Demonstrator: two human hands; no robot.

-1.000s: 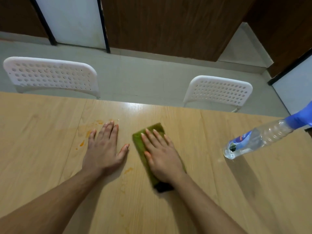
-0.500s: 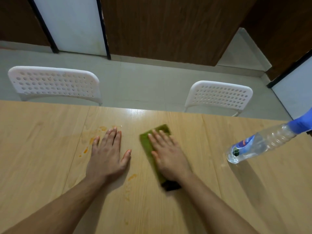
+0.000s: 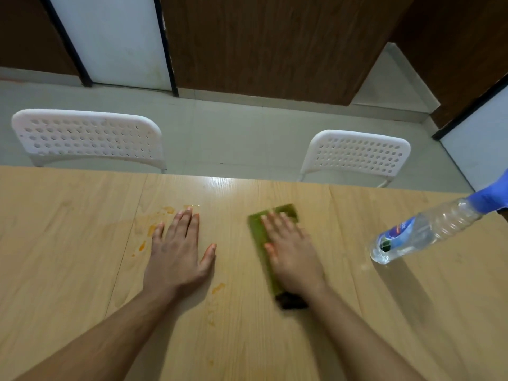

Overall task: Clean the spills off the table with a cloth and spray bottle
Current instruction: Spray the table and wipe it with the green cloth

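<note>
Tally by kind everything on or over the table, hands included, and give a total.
Bare hands: 2, left hand flat on the table, right hand flat on the cloth
Gloved hands: 1, blue gloved hand holding the bottle
Green cloths: 1, cloth
Clear bottles: 1, bottle
Total: 5

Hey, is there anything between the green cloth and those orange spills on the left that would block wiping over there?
Yes. The left hand lies flat on the table, between the green cloth under the right hand and the orange spills at the far left. One smear near the left wrist has open table toward the cloth.
</note>
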